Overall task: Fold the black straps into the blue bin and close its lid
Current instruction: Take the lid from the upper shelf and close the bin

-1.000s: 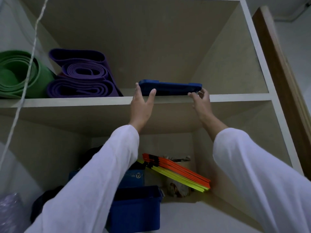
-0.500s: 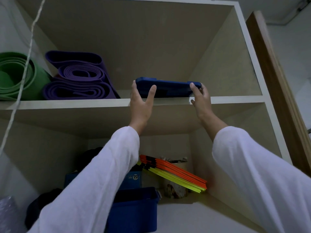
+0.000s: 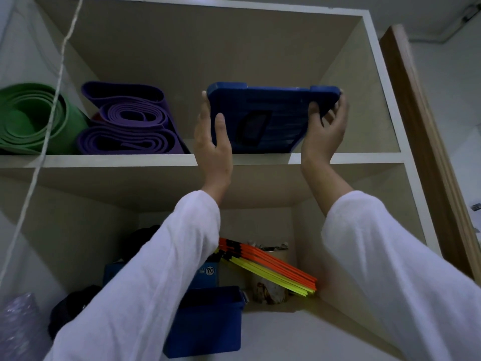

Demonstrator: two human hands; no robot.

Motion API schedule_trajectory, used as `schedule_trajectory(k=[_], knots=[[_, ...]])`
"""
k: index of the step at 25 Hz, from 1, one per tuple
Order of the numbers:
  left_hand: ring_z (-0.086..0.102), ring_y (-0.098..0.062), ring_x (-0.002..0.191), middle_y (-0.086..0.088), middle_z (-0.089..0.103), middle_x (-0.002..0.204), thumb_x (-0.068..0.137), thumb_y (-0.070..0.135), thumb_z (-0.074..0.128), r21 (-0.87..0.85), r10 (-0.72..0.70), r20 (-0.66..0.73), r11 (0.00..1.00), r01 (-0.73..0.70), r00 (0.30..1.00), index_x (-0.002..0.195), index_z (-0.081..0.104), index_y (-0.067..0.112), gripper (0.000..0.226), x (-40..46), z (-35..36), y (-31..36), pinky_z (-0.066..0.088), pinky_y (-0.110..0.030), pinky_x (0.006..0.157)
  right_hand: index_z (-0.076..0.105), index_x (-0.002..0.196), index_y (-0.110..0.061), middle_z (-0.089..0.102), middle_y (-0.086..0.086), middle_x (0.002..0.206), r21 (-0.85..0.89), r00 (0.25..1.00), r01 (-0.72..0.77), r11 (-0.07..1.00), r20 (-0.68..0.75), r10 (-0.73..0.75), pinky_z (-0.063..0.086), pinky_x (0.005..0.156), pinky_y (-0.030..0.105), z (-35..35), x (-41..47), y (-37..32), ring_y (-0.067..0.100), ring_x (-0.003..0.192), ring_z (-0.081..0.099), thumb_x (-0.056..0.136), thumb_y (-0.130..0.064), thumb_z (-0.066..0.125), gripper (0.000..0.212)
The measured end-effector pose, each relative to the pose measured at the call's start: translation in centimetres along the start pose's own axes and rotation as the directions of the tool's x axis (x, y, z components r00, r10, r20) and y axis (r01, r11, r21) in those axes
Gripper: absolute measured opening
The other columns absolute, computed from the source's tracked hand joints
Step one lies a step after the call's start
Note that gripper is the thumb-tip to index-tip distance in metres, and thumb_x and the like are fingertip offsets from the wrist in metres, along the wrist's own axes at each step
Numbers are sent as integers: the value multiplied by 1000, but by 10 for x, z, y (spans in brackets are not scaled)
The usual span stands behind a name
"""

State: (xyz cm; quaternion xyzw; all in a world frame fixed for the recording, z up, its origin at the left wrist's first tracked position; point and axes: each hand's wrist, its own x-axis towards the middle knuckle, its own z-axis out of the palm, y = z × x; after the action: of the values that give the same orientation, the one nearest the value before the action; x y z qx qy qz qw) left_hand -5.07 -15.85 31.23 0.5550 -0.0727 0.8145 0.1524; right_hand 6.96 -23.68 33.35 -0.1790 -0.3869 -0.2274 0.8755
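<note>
Tilted up on its near edge now, where a moment ago it was lying flat, the blue lid [image 3: 270,118] is showing its underside with a dark recessed handle patch in the middle. Both hands are gripping it: the left hand [image 3: 213,142] is clasping the lid's left edge, thumb across the underside and fingers wrapped behind, while the right hand [image 3: 325,128] is holding the right edge, thumb on the underside and fingers curling round the far corner. Its lower edge is sitting at the front lip of the upper shelf [image 3: 104,160], a pale wooden board.

Left of the left hand, on that same shelf, a purple rolled mat [image 3: 127,123] is lying beside a green rolled mat [image 3: 28,118]. A white cord [image 3: 49,118] is hanging down in front of them. Far below the hands, under the white sleeves, the blue bin [image 3: 208,324] is standing open on the lower shelf, with something black [image 3: 70,306] lying just left of it; whether that is the straps I cannot tell. Below the right hand, a bundle of orange and yellow rods [image 3: 270,272] is leaning against the cabinet wall. Right of the right hand, a brown wooden frame [image 3: 426,152] is running up beside a pale wall.
</note>
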Motion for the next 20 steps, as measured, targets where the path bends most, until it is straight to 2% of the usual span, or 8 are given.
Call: schedule_trajectory(k=[3, 6, 7, 10, 11, 14, 18, 20], knots=[[39, -14, 138, -6, 38, 152, 97, 26, 37, -31, 113, -52, 993, -115, 992, 148, 30, 8, 54, 3, -5, 14, 31, -39, 117, 41, 140, -14, 52, 8, 132, 7, 997, 74, 997, -11, -74, 48, 101, 30, 2, 3, -25, 18, 120, 51, 90, -18, 56, 52], [41, 15, 122, 6, 43, 141, 92, 31, 37, -23, 195, -91, 980, -197, 977, 145, 34, 3, 60, 3, -9, 34, 34, -16, 110, 42, 139, -13, 54, 9, 128, 16, 995, 102, 995, -23, -101, 51, 99, 33, -3, 1, -44, 20, 119, 53, 90, -21, 56, 52], [46, 13, 117, 8, 45, 135, 92, 31, 38, -14, 210, -104, 977, -213, 972, 144, 36, 2, 60, 2, -10, 41, 37, -15, 105, 42, 139, -12, 54, 7, 126, 9, 994, 110, 994, -30, -109, 51, 98, 33, -7, -1, -49, 19, 118, 54, 90, -21, 56, 51], [59, -20, 98, -5, 62, 114, 93, 28, 41, 77, 268, -146, 963, -259, 952, 141, 41, 1, 55, -4, -17, 59, 46, -26, 90, 46, 135, -14, 58, 1, 119, -36, 994, 101, 994, -29, -103, 52, 96, 29, -23, -8, -62, 15, 112, 58, 92, -23, 55, 45], [57, -18, 91, -6, 64, 105, 93, 27, 43, 106, 260, -148, 963, -246, 954, 140, 43, 3, 53, -7, -19, 63, 46, -23, 87, 49, 133, -15, 60, 1, 118, -61, 996, 85, 994, -14, -86, 53, 94, 29, -29, -10, -65, 14, 110, 59, 92, -25, 55, 43], [49, 6, 78, 16, 54, 90, 96, 24, 48, 109, 63, -123, 993, -50, 990, 138, 49, 11, 44, -19, -29, 63, 40, -4, 78, 55, 126, -19, 63, -4, 113, -167, 998, -20, 986, 60, 31, 54, 90, 29, -47, -16, -62, 11, 104, 62, 91, -26, 57, 37], [54, 6, 73, 9, 60, 87, 94, 22, 54, 116, -184, -26, 976, 186, 982, 122, 62, 11, 32, -46, -48, 40, 44, -13, 75, 61, 114, -21, 62, -13, 89, -285, 945, -244, 927, 145, 293, 53, 74, 25, -76, -31, -25, 8, 83, 61, 91, -21, 59, 24], [53, 10, 60, 10, 58, 74, 92, 24, 57, 162, -258, 94, 957, 241, 961, 117, 63, 12, 29, -60, -59, 26, 44, -9, 65, 62, 103, -24, 68, -3, 94, -386, 903, -288, 876, 194, 383, 53, 81, 34, -90, -44, 2, 16, 88, 64, 89, -19, 62, 16]])
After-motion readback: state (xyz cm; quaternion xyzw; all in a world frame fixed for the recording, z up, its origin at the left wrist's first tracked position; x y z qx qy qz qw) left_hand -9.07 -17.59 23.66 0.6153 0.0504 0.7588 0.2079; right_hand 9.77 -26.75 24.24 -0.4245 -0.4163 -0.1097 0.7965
